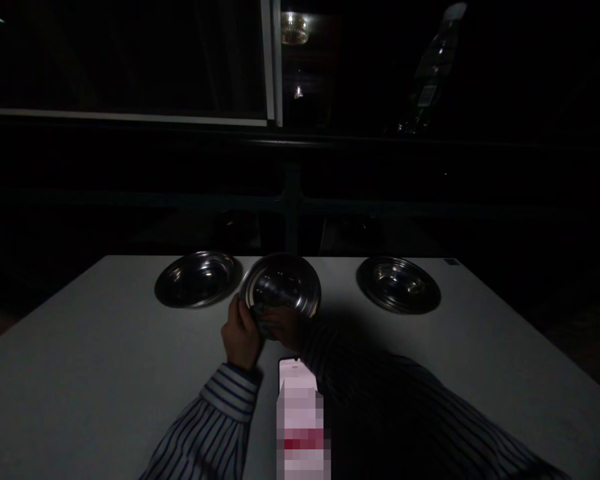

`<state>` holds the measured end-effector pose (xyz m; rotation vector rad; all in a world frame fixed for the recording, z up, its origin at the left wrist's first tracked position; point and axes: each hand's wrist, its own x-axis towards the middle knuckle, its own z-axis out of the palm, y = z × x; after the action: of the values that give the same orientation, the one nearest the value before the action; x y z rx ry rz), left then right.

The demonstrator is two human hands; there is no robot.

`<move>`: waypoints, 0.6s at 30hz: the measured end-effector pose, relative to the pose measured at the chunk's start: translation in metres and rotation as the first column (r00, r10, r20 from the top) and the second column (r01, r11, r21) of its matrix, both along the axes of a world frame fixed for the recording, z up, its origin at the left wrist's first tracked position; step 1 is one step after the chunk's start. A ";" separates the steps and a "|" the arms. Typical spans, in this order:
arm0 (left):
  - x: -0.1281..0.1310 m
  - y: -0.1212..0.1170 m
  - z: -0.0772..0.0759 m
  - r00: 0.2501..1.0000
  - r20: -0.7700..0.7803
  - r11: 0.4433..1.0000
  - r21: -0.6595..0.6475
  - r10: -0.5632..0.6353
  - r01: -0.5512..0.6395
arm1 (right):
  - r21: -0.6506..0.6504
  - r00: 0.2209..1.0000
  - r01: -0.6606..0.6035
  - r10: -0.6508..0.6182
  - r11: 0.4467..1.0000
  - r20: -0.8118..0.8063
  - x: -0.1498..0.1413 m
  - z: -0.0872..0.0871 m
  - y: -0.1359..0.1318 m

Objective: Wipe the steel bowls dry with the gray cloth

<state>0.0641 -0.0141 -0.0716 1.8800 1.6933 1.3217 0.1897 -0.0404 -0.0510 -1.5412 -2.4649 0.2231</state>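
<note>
A phone (297, 375) glows on the bench (105, 373), its screen blurred. Beyond, the person's left hand (242, 339) clamps the near rim of a metal bowl (281, 281), between two other bowls (197, 280) (399, 285); the right hand (286, 325) overlaps it, grip too dark to tell. Farther, a bottle (435, 60) bears an unreadable label (427, 95).

You've room on the table (339, 275) between middle bowl (281, 280) and right bowl (399, 285)! Leftward, the left bowl (197, 280) crowds you.
</note>
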 end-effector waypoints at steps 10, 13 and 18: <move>0.004 0.002 -0.004 0.999 -0.047 1.000 -0.023 -0.009 0.008 | 0.052 1.000 -0.001 0.003 0.999 -0.031 0.010 -0.021 0.003; 0.000 0.003 -0.003 1.000 -0.020 1.000 -0.014 0.010 -0.011 | 0.111 0.988 0.055 -0.038 0.992 -0.148 -0.007 -0.028 0.007; -0.003 0.003 -0.002 0.994 0.088 0.998 0.010 -0.068 0.068 | 0.023 0.997 0.018 -0.020 1.000 0.069 0.033 -0.013 -0.001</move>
<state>0.0614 -0.0107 -0.0735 1.8377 1.5699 1.3645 0.2228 -0.0411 -0.0640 -1.5888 -2.4950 0.1408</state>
